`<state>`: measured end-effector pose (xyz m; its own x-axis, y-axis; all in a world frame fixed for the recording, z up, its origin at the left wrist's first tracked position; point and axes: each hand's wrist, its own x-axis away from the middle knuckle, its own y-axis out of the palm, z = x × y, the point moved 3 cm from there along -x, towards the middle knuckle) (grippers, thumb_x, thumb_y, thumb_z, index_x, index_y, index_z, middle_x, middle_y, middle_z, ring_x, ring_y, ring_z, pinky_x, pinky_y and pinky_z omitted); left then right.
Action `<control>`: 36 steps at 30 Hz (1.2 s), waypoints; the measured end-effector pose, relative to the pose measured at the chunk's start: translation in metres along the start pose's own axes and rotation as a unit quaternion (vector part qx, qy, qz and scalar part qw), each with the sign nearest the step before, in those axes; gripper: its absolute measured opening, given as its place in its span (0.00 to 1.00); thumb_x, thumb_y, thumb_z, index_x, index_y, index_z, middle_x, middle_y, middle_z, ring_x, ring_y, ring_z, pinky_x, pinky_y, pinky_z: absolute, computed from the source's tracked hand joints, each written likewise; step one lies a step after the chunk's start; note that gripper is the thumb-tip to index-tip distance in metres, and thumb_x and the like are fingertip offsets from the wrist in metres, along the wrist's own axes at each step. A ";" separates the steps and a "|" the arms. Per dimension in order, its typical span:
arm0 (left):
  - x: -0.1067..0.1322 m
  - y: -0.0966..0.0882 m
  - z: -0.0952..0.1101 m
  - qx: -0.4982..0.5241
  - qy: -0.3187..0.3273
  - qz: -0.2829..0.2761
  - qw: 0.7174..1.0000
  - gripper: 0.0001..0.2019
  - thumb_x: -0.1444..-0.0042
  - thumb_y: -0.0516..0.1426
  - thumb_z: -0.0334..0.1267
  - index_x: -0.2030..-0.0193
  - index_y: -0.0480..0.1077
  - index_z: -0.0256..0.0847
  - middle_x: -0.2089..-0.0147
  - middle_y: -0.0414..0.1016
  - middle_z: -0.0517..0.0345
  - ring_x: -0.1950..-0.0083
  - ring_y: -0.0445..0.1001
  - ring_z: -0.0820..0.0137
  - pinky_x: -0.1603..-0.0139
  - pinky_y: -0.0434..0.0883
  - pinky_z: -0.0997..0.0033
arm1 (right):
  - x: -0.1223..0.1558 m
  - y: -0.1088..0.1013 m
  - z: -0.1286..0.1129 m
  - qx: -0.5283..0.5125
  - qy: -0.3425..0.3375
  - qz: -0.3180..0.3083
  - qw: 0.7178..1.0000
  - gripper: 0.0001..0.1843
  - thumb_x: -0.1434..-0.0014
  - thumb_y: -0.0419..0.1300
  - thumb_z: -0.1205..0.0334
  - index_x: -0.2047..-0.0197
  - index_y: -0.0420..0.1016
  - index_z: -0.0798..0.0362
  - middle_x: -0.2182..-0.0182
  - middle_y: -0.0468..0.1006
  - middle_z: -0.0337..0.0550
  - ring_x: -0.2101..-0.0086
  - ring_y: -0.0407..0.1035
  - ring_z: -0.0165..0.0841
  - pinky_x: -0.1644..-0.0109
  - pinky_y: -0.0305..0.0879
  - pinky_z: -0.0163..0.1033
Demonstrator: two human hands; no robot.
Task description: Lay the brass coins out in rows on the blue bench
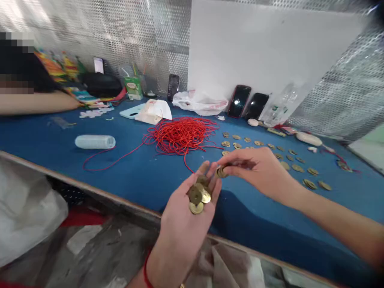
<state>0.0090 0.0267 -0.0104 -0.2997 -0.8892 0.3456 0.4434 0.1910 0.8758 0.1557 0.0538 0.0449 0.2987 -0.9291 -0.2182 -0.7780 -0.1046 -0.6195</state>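
Note:
My left hand (pixel 184 214) is palm up above the front edge of the blue table (pixel 141 176). It cups a small pile of brass coins (pixel 198 195) with holes in them. My right hand (pixel 258 168) reaches in from the right, its fingertips pinched on a coin (pixel 222 172) just beside my left fingertips. Several more brass coins (pixel 288 160) lie in rows on the table behind my right hand. A tangle of red cord (pixel 181 135) lies in the middle of the table, one strand trailing left.
A clear plastic tube (pixel 95 141) lies at the left. Two dark phones (pixel 247 103) lean on the white board at the back, beside plastic bags (pixel 199 102) and a green carton (pixel 133 87). Another person's arm (pixel 36 103) rests at far left.

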 end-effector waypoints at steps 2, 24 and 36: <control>-0.002 -0.003 0.014 0.042 0.013 0.006 0.999 0.19 0.36 0.44 0.29 0.43 0.67 0.30 0.44 0.75 0.40 0.43 0.73 0.59 0.44 0.73 0.60 | -0.001 -0.008 0.010 0.008 0.018 0.024 1.000 0.09 0.44 0.62 0.64 0.58 0.79 0.51 0.65 0.82 0.40 0.65 0.77 0.33 0.59 0.73 0.37; -0.027 -0.014 0.018 0.087 0.065 -0.054 0.993 0.20 0.33 0.41 0.35 0.42 0.67 0.35 0.42 0.73 0.43 0.38 0.67 0.56 0.43 0.73 0.59 | 0.013 0.007 0.043 0.161 0.010 -0.148 0.976 0.03 0.42 0.61 0.65 0.64 0.76 0.52 0.68 0.77 0.38 0.66 0.68 0.30 0.62 0.59 0.35; -0.028 -0.014 0.018 0.095 0.069 -0.049 0.992 0.20 0.33 0.42 0.35 0.41 0.66 0.37 0.42 0.73 0.43 0.37 0.66 0.57 0.42 0.72 0.59 | 0.019 0.007 0.044 -0.335 0.283 -0.161 0.884 0.15 0.41 0.59 0.53 0.71 0.63 0.54 0.76 0.66 0.34 0.78 0.56 0.22 0.80 0.49 0.28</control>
<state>-0.0041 0.0566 -0.0257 -0.2086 -0.9534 0.2179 0.2465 0.1644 0.9551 0.1804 0.0507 0.0039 0.3869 -0.8217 0.4186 -0.9126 -0.4064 0.0457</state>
